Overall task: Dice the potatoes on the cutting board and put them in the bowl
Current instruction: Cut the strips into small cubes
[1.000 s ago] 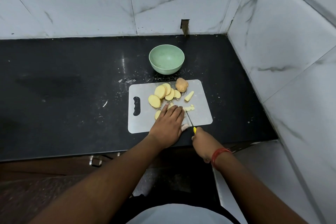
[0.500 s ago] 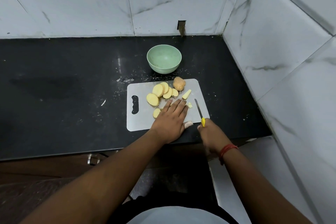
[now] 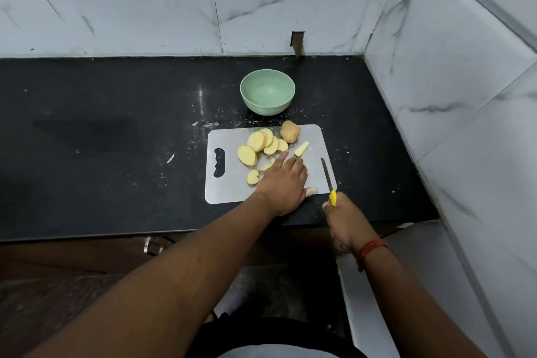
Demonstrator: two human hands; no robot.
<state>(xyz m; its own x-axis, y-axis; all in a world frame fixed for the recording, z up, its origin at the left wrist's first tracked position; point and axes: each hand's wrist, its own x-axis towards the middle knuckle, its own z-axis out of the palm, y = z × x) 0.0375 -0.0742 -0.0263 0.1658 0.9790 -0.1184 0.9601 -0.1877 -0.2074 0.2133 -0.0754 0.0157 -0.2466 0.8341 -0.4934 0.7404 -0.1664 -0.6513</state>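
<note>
A grey cutting board (image 3: 226, 189) lies on the black counter. Several round yellow potato slices (image 3: 255, 141) are spread over its far half, with an unpeeled potato end (image 3: 289, 131) at the back and a wedge-shaped piece (image 3: 301, 149) beside it. My left hand (image 3: 286, 180) lies flat on the board with straight fingers reaching toward the wedge; it covers some cut pieces. My right hand (image 3: 344, 218) grips the yellow handle of a knife (image 3: 327, 174), whose blade rests along the board's right side. An empty green bowl (image 3: 267, 95) stands behind the board.
The counter (image 3: 116, 139) stretches far to the left, sprinkled with small white scraps near the board. Marble-tiled walls close in the back and the right. The counter's front edge runs just below the board.
My right hand drew the knife away from the cut pieces to the board's right edge. My left hand slid forward over the pieces, fingers stretching toward the wedge.
</note>
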